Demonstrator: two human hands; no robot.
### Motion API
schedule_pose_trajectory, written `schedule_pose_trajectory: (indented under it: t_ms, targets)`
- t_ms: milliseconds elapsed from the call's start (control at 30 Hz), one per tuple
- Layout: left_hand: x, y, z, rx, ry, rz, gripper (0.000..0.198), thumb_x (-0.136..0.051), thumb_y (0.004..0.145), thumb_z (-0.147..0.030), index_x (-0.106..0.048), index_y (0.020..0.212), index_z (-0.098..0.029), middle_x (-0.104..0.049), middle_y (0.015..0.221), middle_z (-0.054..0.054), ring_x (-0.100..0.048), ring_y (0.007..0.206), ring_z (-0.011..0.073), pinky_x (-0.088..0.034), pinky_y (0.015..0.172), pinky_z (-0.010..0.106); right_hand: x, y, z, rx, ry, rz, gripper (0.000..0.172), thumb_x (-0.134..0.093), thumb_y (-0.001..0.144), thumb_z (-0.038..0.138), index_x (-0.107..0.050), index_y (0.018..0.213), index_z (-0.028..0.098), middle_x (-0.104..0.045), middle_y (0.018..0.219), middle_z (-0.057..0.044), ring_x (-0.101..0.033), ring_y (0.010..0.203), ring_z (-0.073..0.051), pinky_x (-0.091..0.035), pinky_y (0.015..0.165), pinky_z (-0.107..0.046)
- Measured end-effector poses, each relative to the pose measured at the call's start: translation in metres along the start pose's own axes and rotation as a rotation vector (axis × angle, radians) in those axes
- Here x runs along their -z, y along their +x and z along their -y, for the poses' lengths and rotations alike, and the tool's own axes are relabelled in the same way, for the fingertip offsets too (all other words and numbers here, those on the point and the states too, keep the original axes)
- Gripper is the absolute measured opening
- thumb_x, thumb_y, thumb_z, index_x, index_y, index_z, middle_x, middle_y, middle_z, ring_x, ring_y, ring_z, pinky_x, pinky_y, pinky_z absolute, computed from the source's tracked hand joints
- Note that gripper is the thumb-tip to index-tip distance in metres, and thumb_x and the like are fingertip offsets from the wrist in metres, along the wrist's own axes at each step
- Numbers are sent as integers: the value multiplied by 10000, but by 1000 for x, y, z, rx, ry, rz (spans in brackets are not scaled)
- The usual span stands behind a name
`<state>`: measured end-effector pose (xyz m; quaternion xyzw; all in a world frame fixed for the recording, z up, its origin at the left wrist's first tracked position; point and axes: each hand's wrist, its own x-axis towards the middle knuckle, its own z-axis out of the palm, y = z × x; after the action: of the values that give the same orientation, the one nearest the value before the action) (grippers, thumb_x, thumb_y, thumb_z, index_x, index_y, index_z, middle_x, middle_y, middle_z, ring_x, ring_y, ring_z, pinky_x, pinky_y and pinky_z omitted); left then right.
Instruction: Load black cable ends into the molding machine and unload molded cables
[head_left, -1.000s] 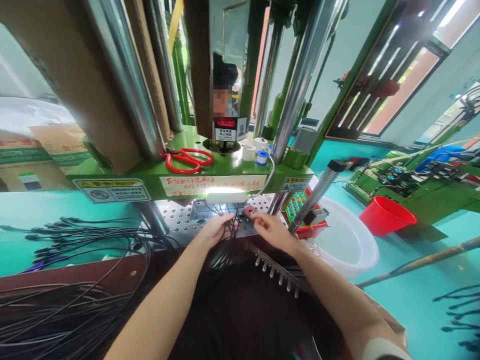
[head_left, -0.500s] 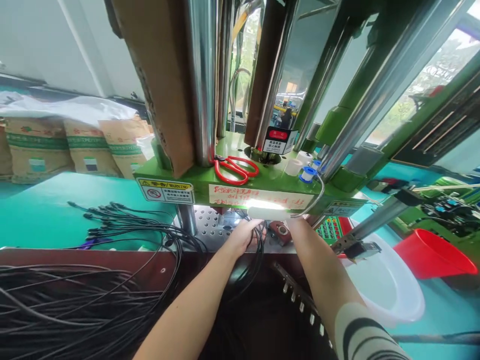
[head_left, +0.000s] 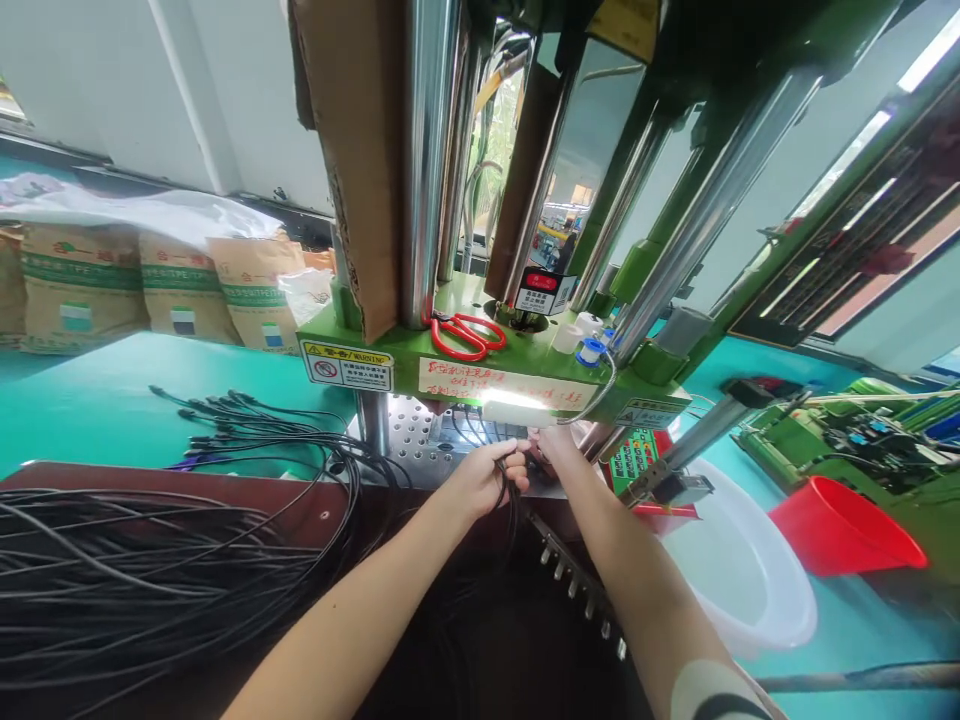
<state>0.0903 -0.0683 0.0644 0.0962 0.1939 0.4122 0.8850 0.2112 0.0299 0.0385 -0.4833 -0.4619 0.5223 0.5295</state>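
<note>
Black cables (head_left: 513, 505): a small bunch inside my curled left fingers, lengths hanging below them toward 6 o'clock.
Left hand (head_left: 486, 480): closed around that bunch; I take it as the dial's centre, 12 being straight ahead.
Right hand (head_left: 549, 446): at 2 o'clock, just beside my left fingertips, reaching in under the lamp (head_left: 519, 409); its fingers are partly hidden, so I cannot tell whether they grip anything.
Grey block (head_left: 463, 432): near, at 11 o'clock, with thin strands over it.
Perforated plate (head_left: 412, 432): at 10 o'clock, under the green press (head_left: 407, 346).
Scissors (head_left: 469, 340): red-handled, at 12 o'clock, lying on top of the press.
Spool (head_left: 591, 352): blue and white, between 1 and 2 o'clock, also up there.
Pegged bar (head_left: 574, 573): at 5 o'clock, slanting beside my right forearm.
Keypad (head_left: 636, 457): at 3 o'clock, past that forearm.
Cable ends (head_left: 232, 420): between 9 and 10 o'clock, fanned over the teal surface (head_left: 97, 400).
Cable pile (head_left: 142, 580): toward 8 o'clock, heaped by the brown board (head_left: 300, 515).
White tub (head_left: 795, 620): at 4 o'clock, well apart.
Red bucket (head_left: 847, 530): at 3 o'clock, farther out.
</note>
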Motion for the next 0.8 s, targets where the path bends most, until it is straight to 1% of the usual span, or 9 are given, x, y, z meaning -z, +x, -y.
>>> schedule_pose_trajectory:
  t_ms: [167,333,433,533,633,700,733,767,800]
  targets:
    - [1,-30,27,26,-24,-35,291,-305,887,-176,-460,647,-119,-161,409,-100,-167,305,15,-143,337,118,0,-18,-5,-64,49,-125,203,-435,875,312,-472,748,159,-432,450,83,-295,288,-22,-212,272,-138]
    - [5,-81,73,97,49,65,181,-447,829,-204,-511,680,-124,-159,437,-93,-127,336,24,-118,350,141,6,-38,-1,-43,90,-163,124,-490,771,295,-434,731,193,-468,409,71,-312,273,-38,-235,264,-149]
    - [3,-119,75,-3,111,155,145,-505,803,-241,-528,696,-146,-173,446,-85,-132,347,31,-143,347,153,16,-51,4,-24,103,-155,144,-520,732,319,-445,733,196,-486,413,62,-334,291,-44,-255,278,-151]
    - [-4,-160,28,-285,184,105,182,-478,819,-258,-509,665,-165,-147,455,-79,-140,336,37,-153,328,160,32,-65,7,-24,90,-151,149,-557,698,310,-475,739,193,-510,415,46,-367,309,-58,-285,293,-164]
    - [-2,-190,-56,-921,233,-135,222,-422,847,-245,-453,640,-174,-155,471,-74,-189,343,34,-209,348,150,53,-81,5,-45,68,-147,170,-593,667,305,-509,750,182,-542,431,26,-374,313,-65,-292,296,-174]
    - [12,-195,-112,-1255,279,-380,223,-401,844,-222,-395,625,-182,-187,463,-77,-228,355,35,-266,382,152,67,-91,1,-67,56,-149,203,-613,651,323,-521,760,178,-552,433,18,-371,312,-66,-290,298,-176]
    - [23,-192,-136,-1330,321,-586,218,-377,841,-212,-377,625,-186,-197,450,-80,-241,354,38,-285,394,153,73,-95,-1,-79,51,-149,219,-622,644,333,-525,764,178,-552,430,17,-370,312,-67,-291,300,-177]
    - [37,-186,-154,-1319,391,-825,209,-359,834,-202,-366,626,-189,-203,438,-86,-255,351,40,-312,410,154,78,-98,-3,-90,46,-148,235,-629,637,345,-528,767,178,-551,427,16,-371,314,-69,-292,302,-178]
    - [52,-177,-166,-1298,401,-926,205,-344,825,-182,-356,620,-191,-201,422,-92,-250,341,43,-320,413,159,82,-102,-5,-100,43,-144,249,-636,630,356,-531,770,178,-552,428,14,-375,320,-72,-296,307,-180]
